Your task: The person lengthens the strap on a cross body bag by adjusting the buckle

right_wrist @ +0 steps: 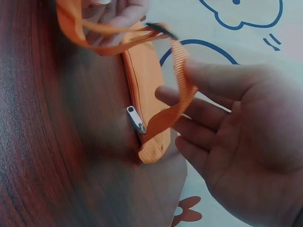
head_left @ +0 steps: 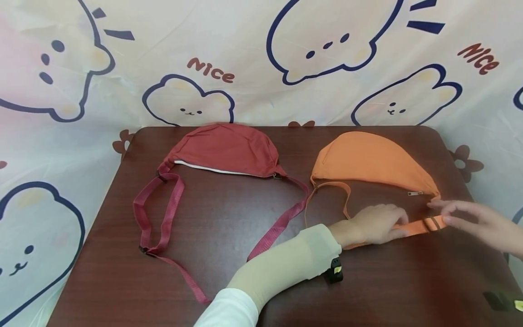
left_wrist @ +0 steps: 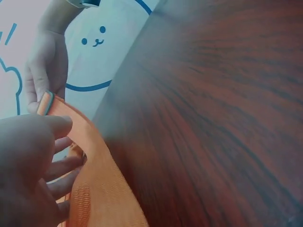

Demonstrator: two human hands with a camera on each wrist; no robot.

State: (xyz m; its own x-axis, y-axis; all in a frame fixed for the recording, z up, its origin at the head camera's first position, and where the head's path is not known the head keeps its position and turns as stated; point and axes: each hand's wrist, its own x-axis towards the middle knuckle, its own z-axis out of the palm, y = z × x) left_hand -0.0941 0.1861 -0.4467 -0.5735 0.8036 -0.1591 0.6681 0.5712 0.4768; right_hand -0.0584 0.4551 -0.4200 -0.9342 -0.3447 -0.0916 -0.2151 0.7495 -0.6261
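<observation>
An orange waist bag [head_left: 372,156] lies at the table's right side, its zipper pull [right_wrist: 134,118] near one end. Its orange strap [left_wrist: 102,184] stretches between the two hands. My left hand [head_left: 377,223] pinches the strap, thumb on one face and fingers behind it in the left wrist view. Farther right, my right hand [head_left: 484,223] holds the strap between thumb and index finger, close to the bag's end. A dark slider buckle [right_wrist: 161,30] sits on the strap between both hands. Part of the strap is hidden behind the left hand and forearm.
A red waist bag [head_left: 229,150] lies at the left, its magenta strap [head_left: 171,213] looped over the table [head_left: 122,281]. The left forearm crosses above that strap's right part. A cartoon-printed cloth [head_left: 253,100] surrounds the table behind and at the sides.
</observation>
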